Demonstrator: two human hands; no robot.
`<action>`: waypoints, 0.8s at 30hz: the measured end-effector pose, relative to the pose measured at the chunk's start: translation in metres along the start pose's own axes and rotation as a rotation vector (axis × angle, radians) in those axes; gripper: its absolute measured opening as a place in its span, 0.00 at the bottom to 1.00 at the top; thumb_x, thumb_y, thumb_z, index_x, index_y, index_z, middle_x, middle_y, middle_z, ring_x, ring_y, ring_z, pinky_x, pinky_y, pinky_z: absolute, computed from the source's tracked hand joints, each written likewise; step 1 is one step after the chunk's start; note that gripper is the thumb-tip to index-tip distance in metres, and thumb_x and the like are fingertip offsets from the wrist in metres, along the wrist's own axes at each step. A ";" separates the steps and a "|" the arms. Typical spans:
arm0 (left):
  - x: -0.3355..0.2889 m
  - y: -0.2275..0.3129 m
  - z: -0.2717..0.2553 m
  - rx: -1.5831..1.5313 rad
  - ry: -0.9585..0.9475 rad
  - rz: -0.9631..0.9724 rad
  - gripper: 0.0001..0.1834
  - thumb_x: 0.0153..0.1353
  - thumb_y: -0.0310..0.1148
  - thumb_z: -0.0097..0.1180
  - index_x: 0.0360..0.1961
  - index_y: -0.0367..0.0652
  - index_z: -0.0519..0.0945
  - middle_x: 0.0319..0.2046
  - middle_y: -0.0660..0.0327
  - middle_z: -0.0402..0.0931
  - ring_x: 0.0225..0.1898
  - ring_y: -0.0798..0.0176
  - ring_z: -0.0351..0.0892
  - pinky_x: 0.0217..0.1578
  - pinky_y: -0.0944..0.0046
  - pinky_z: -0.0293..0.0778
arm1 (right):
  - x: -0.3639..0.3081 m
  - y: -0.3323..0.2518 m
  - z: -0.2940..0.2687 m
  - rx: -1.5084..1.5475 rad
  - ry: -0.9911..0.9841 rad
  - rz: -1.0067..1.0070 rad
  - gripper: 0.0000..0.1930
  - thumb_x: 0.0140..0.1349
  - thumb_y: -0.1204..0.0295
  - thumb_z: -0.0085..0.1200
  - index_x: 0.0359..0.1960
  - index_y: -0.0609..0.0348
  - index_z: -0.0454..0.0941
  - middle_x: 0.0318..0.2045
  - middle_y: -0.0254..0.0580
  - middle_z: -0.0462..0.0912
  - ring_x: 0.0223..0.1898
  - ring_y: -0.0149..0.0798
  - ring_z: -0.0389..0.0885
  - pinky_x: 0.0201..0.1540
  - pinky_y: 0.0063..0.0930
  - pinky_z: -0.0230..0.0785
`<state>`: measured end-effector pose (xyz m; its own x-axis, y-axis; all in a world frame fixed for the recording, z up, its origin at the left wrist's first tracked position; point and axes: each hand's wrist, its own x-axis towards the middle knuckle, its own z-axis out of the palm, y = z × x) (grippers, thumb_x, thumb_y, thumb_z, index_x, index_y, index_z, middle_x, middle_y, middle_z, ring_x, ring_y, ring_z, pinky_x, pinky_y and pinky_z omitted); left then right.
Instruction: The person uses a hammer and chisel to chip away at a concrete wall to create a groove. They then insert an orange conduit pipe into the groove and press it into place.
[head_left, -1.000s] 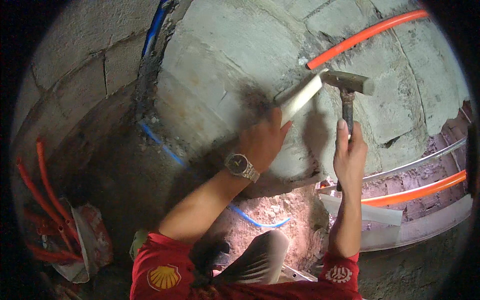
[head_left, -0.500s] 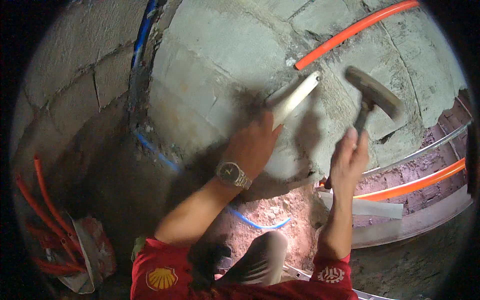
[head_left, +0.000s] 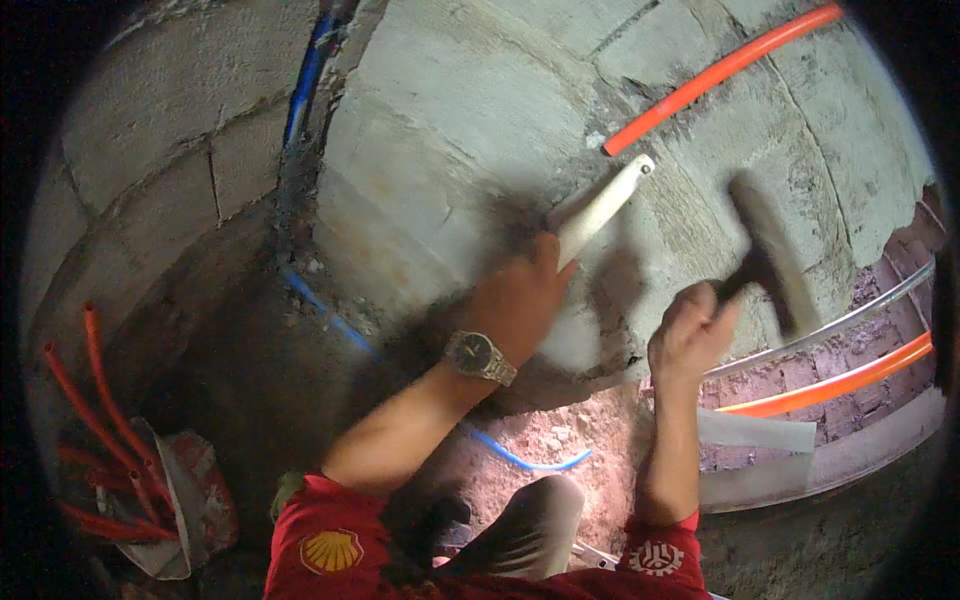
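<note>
My left hand (head_left: 515,308), with a metal watch at its wrist, is closed around a pale, whitish handle-like bar (head_left: 606,210). A small hole shows at the bar's far end, which points up and right across the grey block wall (head_left: 430,110); its lower end is hidden by my fingers. To the right, my right hand (head_left: 690,335) grips a hammer (head_left: 775,255) by its dark handle. The hammer head is blurred by motion and stands apart from the bar. Just above the bar's tip ends an orange-red conduit (head_left: 725,78) lying along the wall.
Blue tubing (head_left: 307,80) runs down the wall corner, and a blue piece (head_left: 520,461) curves over the rubble. At lower left, a bucket (head_left: 190,505) holds several orange pipes. Another orange conduit (head_left: 850,377) and a clear tube (head_left: 860,305) bend along the right.
The hammer has swung right and down, its head turning steeper and away from the bar. My left hand still holds the bar; the whole view has shifted slightly.
</note>
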<state>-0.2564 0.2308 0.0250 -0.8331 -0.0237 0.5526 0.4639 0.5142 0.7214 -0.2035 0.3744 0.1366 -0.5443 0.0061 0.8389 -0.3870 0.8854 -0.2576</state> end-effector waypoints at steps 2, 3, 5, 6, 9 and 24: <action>-0.005 -0.001 0.006 0.072 -0.003 -0.008 0.17 0.73 0.48 0.51 0.44 0.46 0.67 0.20 0.48 0.80 0.22 0.38 0.83 0.19 0.43 0.79 | 0.008 0.000 -0.002 -0.469 -0.362 0.090 0.20 0.77 0.57 0.46 0.37 0.66 0.71 0.15 0.36 0.69 0.15 0.30 0.67 0.19 0.32 0.57; -0.008 -0.005 0.011 0.088 -0.010 -0.022 0.17 0.73 0.48 0.50 0.44 0.46 0.67 0.20 0.49 0.80 0.22 0.38 0.83 0.19 0.43 0.79 | 0.006 -0.007 -0.002 -0.420 -0.343 0.099 0.19 0.77 0.58 0.47 0.38 0.66 0.71 0.16 0.41 0.70 0.15 0.33 0.68 0.20 0.34 0.59; -0.009 -0.009 0.015 0.109 -0.023 -0.045 0.16 0.73 0.48 0.50 0.44 0.46 0.67 0.20 0.50 0.81 0.22 0.39 0.83 0.20 0.44 0.80 | 0.002 -0.025 -0.010 -0.332 -0.303 0.119 0.18 0.76 0.59 0.48 0.40 0.66 0.71 0.17 0.51 0.72 0.16 0.38 0.69 0.22 0.38 0.63; -0.005 -0.007 0.012 0.091 -0.033 -0.053 0.16 0.73 0.48 0.50 0.44 0.46 0.68 0.21 0.50 0.81 0.23 0.39 0.84 0.20 0.44 0.80 | 0.002 -0.030 -0.012 -0.293 -0.281 0.128 0.17 0.75 0.60 0.49 0.42 0.66 0.71 0.17 0.56 0.72 0.17 0.40 0.70 0.23 0.40 0.65; 0.000 -0.005 0.003 0.046 -0.073 -0.061 0.17 0.73 0.48 0.49 0.45 0.44 0.68 0.23 0.49 0.81 0.23 0.40 0.84 0.21 0.43 0.80 | -0.005 -0.028 -0.016 -0.084 -0.101 0.065 0.16 0.75 0.60 0.49 0.45 0.64 0.72 0.17 0.41 0.71 0.18 0.35 0.67 0.23 0.32 0.62; -0.010 0.015 0.021 -0.156 0.054 0.022 0.17 0.72 0.43 0.53 0.47 0.41 0.68 0.27 0.45 0.80 0.25 0.36 0.81 0.22 0.41 0.78 | -0.054 -0.018 -0.055 0.190 -0.157 0.386 0.14 0.78 0.61 0.46 0.36 0.57 0.67 0.20 0.23 0.65 0.20 0.19 0.60 0.20 0.19 0.50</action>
<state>-0.2474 0.2571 0.0214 -0.8065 -0.0623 0.5880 0.5267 0.3762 0.7623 -0.1259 0.3842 0.1221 -0.7757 0.2353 0.5856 -0.2556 0.7313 -0.6324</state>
